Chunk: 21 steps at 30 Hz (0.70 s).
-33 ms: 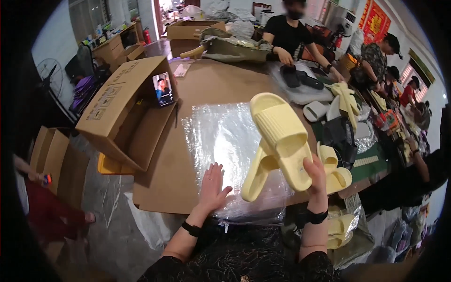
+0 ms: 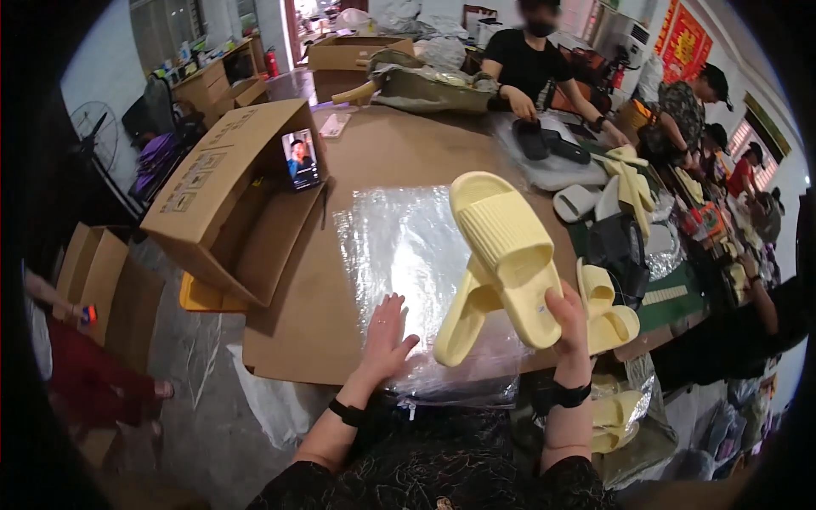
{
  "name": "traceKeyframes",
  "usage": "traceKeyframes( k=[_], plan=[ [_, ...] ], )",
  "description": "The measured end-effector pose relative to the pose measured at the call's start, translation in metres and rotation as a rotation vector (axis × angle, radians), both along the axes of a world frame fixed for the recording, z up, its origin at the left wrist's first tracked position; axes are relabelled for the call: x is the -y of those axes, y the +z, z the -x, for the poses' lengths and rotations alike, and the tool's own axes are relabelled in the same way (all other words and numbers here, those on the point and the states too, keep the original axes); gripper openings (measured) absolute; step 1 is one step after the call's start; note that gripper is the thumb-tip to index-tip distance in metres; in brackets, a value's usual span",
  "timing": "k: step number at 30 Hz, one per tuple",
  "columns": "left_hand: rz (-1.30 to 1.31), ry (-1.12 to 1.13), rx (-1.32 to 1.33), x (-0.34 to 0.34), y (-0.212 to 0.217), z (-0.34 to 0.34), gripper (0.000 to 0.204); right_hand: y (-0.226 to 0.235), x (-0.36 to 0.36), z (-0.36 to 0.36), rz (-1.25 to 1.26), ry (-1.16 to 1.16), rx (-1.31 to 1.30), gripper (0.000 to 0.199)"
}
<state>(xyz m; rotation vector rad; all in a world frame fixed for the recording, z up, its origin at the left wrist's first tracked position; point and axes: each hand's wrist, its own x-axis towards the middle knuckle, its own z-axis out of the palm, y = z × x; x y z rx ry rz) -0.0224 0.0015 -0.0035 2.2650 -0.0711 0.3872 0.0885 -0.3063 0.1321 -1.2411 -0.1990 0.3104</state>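
Observation:
A pair of pale yellow slide slippers (image 2: 503, 234) is held up over the table by my right hand (image 2: 572, 327), its fingers closed at the heel end. One slipper crosses over the other, and the grip is partly hidden behind them. My left hand (image 2: 387, 347) lies flat with fingers stretched out on a stack of clear plastic bags (image 2: 395, 246). Beside my right hand, more yellow slippers (image 2: 614, 327) rest at the table's right edge.
An open cardboard box (image 2: 204, 183) lies on its side at the left, with a phone (image 2: 301, 159) propped against it. Grey slippers (image 2: 578, 202) and black slippers (image 2: 616, 246) lie to the right. Across the table, a person (image 2: 531, 68) handles dark slippers (image 2: 544, 143).

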Motion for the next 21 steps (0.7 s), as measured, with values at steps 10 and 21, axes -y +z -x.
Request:
traceKeyframes(
  k=[10, 21],
  plan=[
    [0.324, -0.067, -0.248, 0.017, 0.075, -0.01, 0.1, -0.031, -0.057, 0.012, -0.016, 0.178, -0.059, 0.042],
    [0.636, 0.237, 0.023, 0.017, 0.03, -0.031, 0.052, -0.067, -0.037, 0.004, 0.225, -0.214, 0.232, 0.026]
  ],
)
